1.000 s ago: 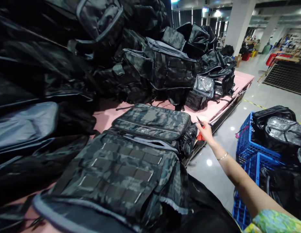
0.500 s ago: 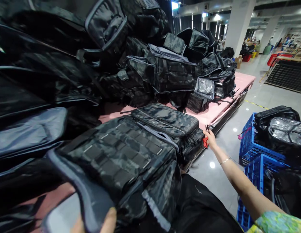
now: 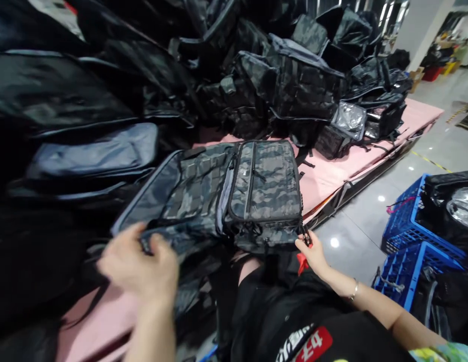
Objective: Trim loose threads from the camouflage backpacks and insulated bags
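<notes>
A dark camouflage backpack (image 3: 198, 186) lies across the table edge in front of me, its grey-lined flap spread to the left. Its squarer front part (image 3: 271, 181) has a zipped pocket facing up. My left hand (image 3: 141, 266), blurred, is closed with thumb and fingers on the backpack's near left edge. At the near right corner of the backpack, my right hand (image 3: 312, 254) is closed around small red-handled scissors (image 3: 303, 261) with dark blades. Whether that hand also pinches the bag's corner is hard to make out.
Similar dark bags (image 3: 309, 85) are heaped along the back and left of the pink-topped table (image 3: 326, 178). Blue crates (image 3: 403, 236) with dark and silver-lined bags stand on the floor at right. Shiny floor (image 3: 358, 226) runs between table and crates.
The backpack has been turned and lies flatter, its flap now opened out at left. My left hand has moved up onto its near edge. My right hand has lowered slightly, scissors still held.
</notes>
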### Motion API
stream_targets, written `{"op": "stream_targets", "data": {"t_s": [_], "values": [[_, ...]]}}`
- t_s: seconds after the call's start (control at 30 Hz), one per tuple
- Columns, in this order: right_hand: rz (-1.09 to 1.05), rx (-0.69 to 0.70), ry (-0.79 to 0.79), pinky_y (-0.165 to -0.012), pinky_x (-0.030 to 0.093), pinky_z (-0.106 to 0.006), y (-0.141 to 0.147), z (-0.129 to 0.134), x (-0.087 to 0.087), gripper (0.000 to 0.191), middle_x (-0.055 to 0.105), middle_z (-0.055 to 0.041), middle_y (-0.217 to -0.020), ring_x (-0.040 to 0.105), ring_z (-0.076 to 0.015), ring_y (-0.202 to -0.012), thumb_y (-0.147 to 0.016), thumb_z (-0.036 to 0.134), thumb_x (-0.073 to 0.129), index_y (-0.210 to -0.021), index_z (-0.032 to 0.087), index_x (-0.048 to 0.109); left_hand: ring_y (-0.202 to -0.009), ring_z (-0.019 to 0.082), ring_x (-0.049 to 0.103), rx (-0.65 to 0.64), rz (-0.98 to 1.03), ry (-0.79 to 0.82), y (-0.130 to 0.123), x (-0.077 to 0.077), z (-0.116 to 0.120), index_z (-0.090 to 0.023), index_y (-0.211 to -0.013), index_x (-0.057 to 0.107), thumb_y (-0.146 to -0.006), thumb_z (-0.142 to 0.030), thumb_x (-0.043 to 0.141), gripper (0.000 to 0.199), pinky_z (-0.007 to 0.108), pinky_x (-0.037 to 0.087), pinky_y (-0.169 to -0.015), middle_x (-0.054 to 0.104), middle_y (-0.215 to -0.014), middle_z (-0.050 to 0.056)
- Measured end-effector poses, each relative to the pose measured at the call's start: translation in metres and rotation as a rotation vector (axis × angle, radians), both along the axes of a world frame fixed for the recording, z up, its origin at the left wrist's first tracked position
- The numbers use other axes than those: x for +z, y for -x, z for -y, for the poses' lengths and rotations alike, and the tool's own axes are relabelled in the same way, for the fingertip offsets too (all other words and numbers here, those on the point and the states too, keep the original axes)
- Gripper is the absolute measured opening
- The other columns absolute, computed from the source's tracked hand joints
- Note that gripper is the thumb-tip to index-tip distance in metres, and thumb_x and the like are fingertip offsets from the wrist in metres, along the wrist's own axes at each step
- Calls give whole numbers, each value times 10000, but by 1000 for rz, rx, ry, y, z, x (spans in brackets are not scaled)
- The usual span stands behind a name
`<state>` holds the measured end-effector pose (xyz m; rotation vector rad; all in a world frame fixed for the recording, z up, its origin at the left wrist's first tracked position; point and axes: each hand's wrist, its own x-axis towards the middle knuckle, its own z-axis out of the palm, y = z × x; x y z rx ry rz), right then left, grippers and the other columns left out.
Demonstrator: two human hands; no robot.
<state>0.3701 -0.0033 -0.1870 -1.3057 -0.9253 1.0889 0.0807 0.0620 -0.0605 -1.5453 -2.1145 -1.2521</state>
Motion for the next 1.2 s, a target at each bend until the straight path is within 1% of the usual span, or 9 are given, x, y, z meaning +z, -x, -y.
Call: {"op": "stream_targets", "data": {"t_s": [0.1, 0.23, 0.33, 0.43, 0.5, 0.63, 0.8, 0.93, 1.2], "values": [[1, 53, 1, -697, 459, -264, 21, -6, 8, 282, 530, -4, -727, 511, -126, -671, -692, 404, 623, -771, 161, 504, -719, 150, 601, -287, 332, 94, -49, -36, 48, -131, -1021, 588, -805, -386, 507, 344, 315, 506, -738, 627, -884, 63], [34, 71, 29, -691, 462, -262, 25, 0, 8, 288, 532, -8, -734, 511, -124, -667, -709, 418, 615, -779, 164, 499, -769, 142, 622, -357, 618, 202, -96, -80, 86, -157, -945, 603, -802, -411, 544, 297, 276, 507, -771, 642, -894, 58], [53, 108, 40, -731, 466, -277, 18, 11, 5, 299, 551, -23, -785, 534, -139, -716, -721, 416, 610, -843, 162, 510, -762, 145, 631, -370, 699, 276, -115, -94, 93, -164, -899, 596, -753, -427, 609, 301, 277, 515, -772, 649, -845, 46], [114, 161, 1, -818, 440, -294, 7, 23, 5, 284, 572, -50, -899, 548, -156, -838, -777, 395, 571, -932, 161, 525, -702, 141, 631, -346, 666, 325, -127, -97, 92, -169, -892, 587, -716, -432, 650, 322, 276, 524, -732, 647, -774, 25], [166, 193, -22, -798, 435, -285, 0, 31, 8, 281, 564, -49, -914, 538, -153, -846, -832, 400, 511, -986, 166, 530, -690, 134, 626, -330, 576, 307, -131, -98, 90, -171, -899, 584, -759, -412, 615, 280, 270, 522, -714, 648, -771, 21], [151, 292, -10, -616, 402, -242, -9, 40, 19, 365, 475, 0, -694, 466, -122, -647, -920, 455, 342, -980, 169, 562, -758, 135, 616, -344, 235, 168, -129, -103, 90, -158, -883, 606, -841, -306, 536, 169, 257, 499, -729, 652, -836, 54], [-44, 499, 140, -452, 260, -193, -7, 37, 32, 382, 414, 28, -605, 328, -61, -485, -854, 502, 494, -870, 140, 614, -745, 134, 598, -373, -24, 63, -127, -107, 88, -146, -871, 600, -842, -208, 529, 98, 240, 476, -711, 639, -818, 61], [-178, 547, 256, -389, 138, -192, -2, 30, 29, 436, 351, 56, -497, 219, -27, -389, -827, 525, 530, -836, 108, 656, -693, 124, 565, -433, 31, 75, -130, -101, 87, -150, -814, 555, -843, -162, 494, 69, 225, 454, -661, 597, -758, 43], [-240, 546, 390, -361, 108, -190, 6, 25, 24, 485, 342, 65, -434, 217, -19, -349, -772, 562, 579, -797, 88, 679, -716, 119, 530, -576, 260, 134, -123, -95, 92, -168, -776, 516, -846, -184, 483, 79, 230, 437, -674, 557, -744, 15]]}}
